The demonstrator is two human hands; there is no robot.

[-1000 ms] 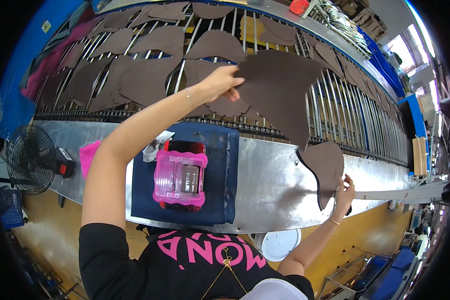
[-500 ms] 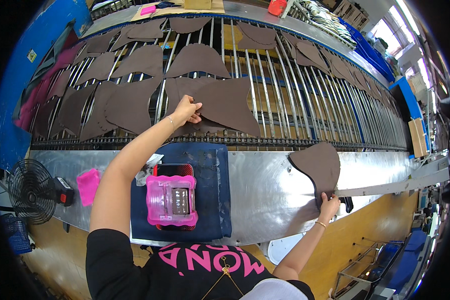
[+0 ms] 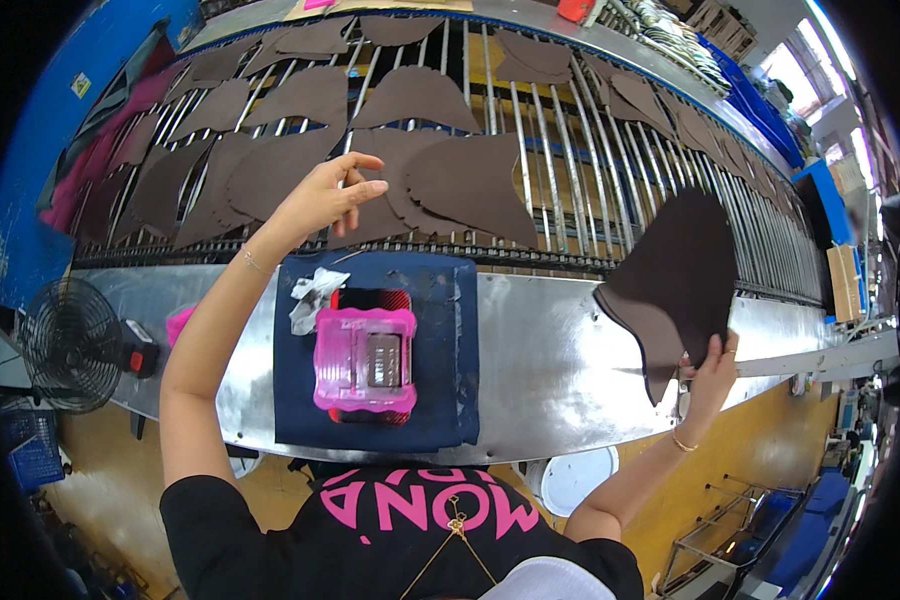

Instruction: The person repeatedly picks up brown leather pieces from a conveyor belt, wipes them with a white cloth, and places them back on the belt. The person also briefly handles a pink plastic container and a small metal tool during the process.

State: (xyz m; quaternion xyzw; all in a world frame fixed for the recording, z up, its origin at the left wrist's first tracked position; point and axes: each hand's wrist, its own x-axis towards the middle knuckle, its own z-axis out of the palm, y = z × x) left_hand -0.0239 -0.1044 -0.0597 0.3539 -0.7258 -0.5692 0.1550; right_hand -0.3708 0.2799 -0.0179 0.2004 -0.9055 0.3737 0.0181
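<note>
My left hand [image 3: 330,198] is raised just above the near side of the roller rack, its fingers apart and nothing in them. Beside its fingertips, overlapping dark brown cut pieces [image 3: 470,185] with wavy edges lie on the metal rods. My right hand [image 3: 712,372] pinches the narrow lower end of a brown cut piece [image 3: 685,260], which stands up over the metal table. A second, lighter-looking brown layer shows at its left, and I cannot tell whether it is a separate piece. Between my arms, a pink-framed box with a ridged roller [image 3: 365,360] sits on a dark blue mat [image 3: 445,400].
More brown pieces [image 3: 415,98] lie in rows along the rod rack [image 3: 570,190]. A crumpled white tissue [image 3: 317,298] rests by the pink box. At the left stand a black fan [image 3: 68,345] and a blue panel [image 3: 30,180]. A pale metal bar [image 3: 810,360] juts in from the right.
My left hand has let go of the brown piece on the rack and lifted toward the left. My right hand has raised its piece up and to the right. The view has shifted slightly.
</note>
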